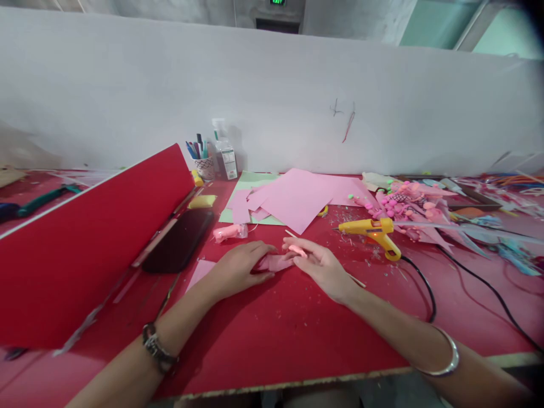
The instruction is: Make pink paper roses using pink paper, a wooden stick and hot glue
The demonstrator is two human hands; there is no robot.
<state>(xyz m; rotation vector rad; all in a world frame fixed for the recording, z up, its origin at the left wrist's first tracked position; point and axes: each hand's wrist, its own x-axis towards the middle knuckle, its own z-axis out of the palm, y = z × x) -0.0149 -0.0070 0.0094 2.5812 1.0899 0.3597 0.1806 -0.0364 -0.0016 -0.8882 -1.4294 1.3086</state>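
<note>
My left hand point(244, 269) is closed over a small piece of pink paper point(276, 262) on the red table. Just right of it, my right hand point(318, 263) pinches a lump of salmon-pink clay point(297, 250) between thumb and fingers, close to the paper's right end. A thin wooden stick point(356, 280) shows from beneath my right hand. Beyond my left hand lies a pink clay lump in clear wrap point(230, 233). Pink paper sheets point(297, 195) lie over green paper point(232, 211) behind both hands.
A yellow glue gun point(369, 228) with a black cord lies to the right, before a pile of pink decorations point(408, 204). At left are a black phone point(178, 241) and a tilted red board point(97, 243). A pen cup point(204, 168) and a bottle point(226, 158) stand behind.
</note>
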